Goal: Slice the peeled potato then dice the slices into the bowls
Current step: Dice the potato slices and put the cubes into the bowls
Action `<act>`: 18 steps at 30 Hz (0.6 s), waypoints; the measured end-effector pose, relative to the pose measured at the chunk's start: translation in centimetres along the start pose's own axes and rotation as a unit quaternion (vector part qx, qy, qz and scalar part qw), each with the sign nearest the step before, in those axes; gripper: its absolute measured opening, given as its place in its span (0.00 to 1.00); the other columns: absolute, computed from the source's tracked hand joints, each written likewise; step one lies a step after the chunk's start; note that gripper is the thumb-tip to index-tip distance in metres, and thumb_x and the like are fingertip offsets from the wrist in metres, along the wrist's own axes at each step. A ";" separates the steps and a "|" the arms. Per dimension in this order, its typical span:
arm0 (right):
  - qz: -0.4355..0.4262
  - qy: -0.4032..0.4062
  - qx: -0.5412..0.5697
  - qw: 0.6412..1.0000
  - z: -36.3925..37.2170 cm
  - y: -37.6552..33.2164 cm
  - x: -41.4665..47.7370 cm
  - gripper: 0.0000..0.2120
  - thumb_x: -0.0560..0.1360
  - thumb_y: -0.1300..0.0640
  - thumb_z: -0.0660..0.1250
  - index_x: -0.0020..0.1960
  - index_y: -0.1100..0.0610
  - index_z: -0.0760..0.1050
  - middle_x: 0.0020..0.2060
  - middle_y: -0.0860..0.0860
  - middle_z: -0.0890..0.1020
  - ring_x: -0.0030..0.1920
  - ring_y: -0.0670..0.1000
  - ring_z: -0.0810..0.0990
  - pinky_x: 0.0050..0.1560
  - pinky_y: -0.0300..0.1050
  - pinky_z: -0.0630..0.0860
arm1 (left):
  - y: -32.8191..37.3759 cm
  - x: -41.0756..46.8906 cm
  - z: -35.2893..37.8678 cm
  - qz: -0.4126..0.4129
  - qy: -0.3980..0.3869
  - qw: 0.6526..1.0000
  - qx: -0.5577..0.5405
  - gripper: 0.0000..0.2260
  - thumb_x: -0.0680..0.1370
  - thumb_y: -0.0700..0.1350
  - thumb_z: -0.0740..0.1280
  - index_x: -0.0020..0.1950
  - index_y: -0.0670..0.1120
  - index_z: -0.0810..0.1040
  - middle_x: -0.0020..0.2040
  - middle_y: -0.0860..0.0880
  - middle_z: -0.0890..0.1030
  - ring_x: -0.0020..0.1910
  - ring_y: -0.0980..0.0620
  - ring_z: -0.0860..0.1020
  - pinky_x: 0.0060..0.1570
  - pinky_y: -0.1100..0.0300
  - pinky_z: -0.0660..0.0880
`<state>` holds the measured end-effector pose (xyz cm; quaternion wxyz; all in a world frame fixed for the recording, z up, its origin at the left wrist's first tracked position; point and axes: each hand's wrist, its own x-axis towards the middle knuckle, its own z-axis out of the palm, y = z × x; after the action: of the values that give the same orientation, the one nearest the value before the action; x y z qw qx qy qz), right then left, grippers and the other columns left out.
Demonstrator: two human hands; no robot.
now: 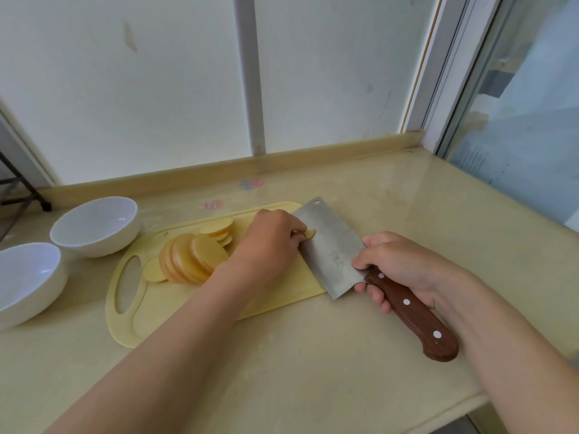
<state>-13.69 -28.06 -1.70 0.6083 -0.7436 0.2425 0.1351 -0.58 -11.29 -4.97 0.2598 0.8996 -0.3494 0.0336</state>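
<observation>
White and with no potato in either, the nearer bowl and the farther bowl sit at the far left of the counter, just beside the handle end of the cutting board. On the board, left of centre, the slices lie fanned and overlapping, with a few more behind them.

The left hand comes next, knuckles up and fingers curled down onto the potato stub. Only a small pale sliver of it shows between the fingertips and the blade. The cleaver stands edge-down right against those fingers. The right hand grips it where blade meets wooden handle, thumb and forefinger pinching near the heel and the other fingers wrapped round the wood.

Slicing looks nearly finished, and this last cut is the risky one because so little potato is left to hold.

- **Left hand:** tuck the fingertips back under the knuckles and let the flat of the blade ride against the knuckles.
- **Blade:** bring it straight down with light pressure rather than a chop.
- **Stub:** if it rocks, lay it on its flat cut face first.
- **Thickness:** match the slices already cut so the dice come out even.
- **Dicing:** cut from small stacks of slices, not the whole fan at once.
</observation>
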 end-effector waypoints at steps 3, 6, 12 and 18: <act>-0.010 -0.005 0.008 1.000 0.2 -0.4 -0.2 0.10 0.80 0.66 0.59 0.60 0.66 0.73 0.30 0.58 0.78 0.21 0.51 0.71 0.23 0.41 0.72 | 0.8 0.2 -0.8 0.026 0.006 0.999 0.022 0.08 0.76 0.37 0.64 0.40 0.40 0.81 0.39 0.42 0.82 0.42 0.44 0.77 0.47 0.47 0.76; -0.020 -0.006 0.005 1.000 0.3 -1.3 -0.6 0.09 0.81 0.66 0.60 0.59 0.67 0.72 0.30 0.59 0.78 0.21 0.50 0.71 0.22 0.41 0.72 | 1.8 0.2 -2.0 0.073 -0.001 0.995 0.063 0.09 0.75 0.34 0.62 0.44 0.42 0.81 0.40 0.44 0.80 0.42 0.44 0.77 0.44 0.47 0.76; -0.040 -0.005 -0.019 0.999 0.7 -3.9 -1.3 0.13 0.80 0.66 0.61 0.63 0.70 0.69 0.36 0.62 0.77 0.20 0.50 0.71 0.21 0.41 0.71 | 2.8 -0.3 -5.8 0.148 -0.043 0.973 0.170 0.12 0.70 0.31 0.58 0.40 0.48 0.72 0.35 0.51 0.69 0.41 0.47 0.72 0.37 0.56 0.64; -0.100 -0.065 -0.019 0.993 5.9 -9.8 -1.5 0.04 0.80 0.67 0.60 0.49 0.60 0.69 0.30 0.60 0.76 0.20 0.50 0.69 0.19 0.39 0.69 | -1.3 -1.3 -12.8 0.082 0.013 0.974 0.209 0.14 0.74 0.34 0.61 0.33 0.49 0.66 0.33 0.51 0.68 0.36 0.49 0.69 0.29 0.59 0.58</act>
<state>-9.27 -20.68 5.92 0.6191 -0.7651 0.1240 0.1263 0.87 -3.37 5.18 0.0669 0.9017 -0.4042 0.1384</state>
